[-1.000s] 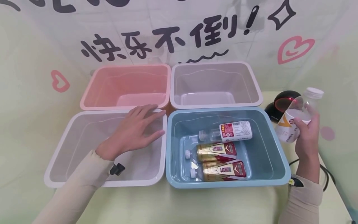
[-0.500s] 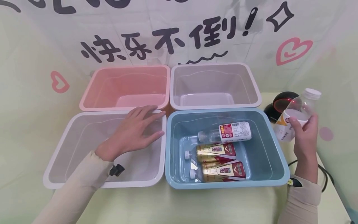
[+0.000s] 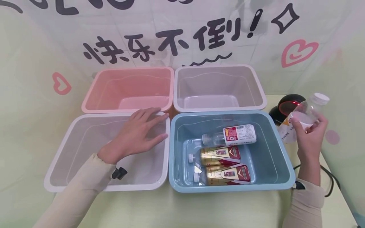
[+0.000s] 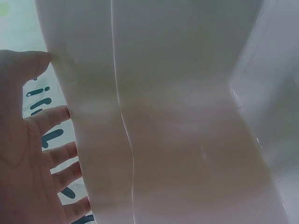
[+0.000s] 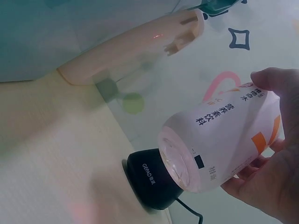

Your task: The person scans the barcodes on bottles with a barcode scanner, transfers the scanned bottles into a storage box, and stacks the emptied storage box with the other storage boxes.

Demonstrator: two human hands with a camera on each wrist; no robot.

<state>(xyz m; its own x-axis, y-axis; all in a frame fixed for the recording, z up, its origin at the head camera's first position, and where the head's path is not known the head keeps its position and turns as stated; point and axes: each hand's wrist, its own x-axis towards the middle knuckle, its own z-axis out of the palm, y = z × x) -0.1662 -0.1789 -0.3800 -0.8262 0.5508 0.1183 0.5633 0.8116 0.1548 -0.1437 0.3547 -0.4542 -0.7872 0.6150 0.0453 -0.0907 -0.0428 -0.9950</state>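
My right hand (image 3: 311,134) grips a clear plastic drink bottle (image 3: 288,129) with a white and orange label and a white cap. The bottle leans with its cap up and to the right, its base toward a black barcode scanner (image 3: 288,106) with red lights showing. In the right wrist view, the bottle's base (image 5: 177,158) overlaps the scanner's top. My left hand (image 3: 137,131) lies over the front left pale bin (image 3: 61,167), fingers spread and fingertips at its far rim and right corner. It holds nothing.
The blue bin (image 3: 232,189) at front right contains a white-labelled bottle (image 3: 240,134) and two gold-and-red bottles (image 3: 220,155) on their sides. Behind stand a pink bin (image 3: 128,110) and a pale mauve bin (image 3: 219,109). A black cable (image 3: 332,177) runs along the table's right side.
My right hand has turned the bottle a little, so less of the label's orange patch faces the head view. My left hand stays in place.
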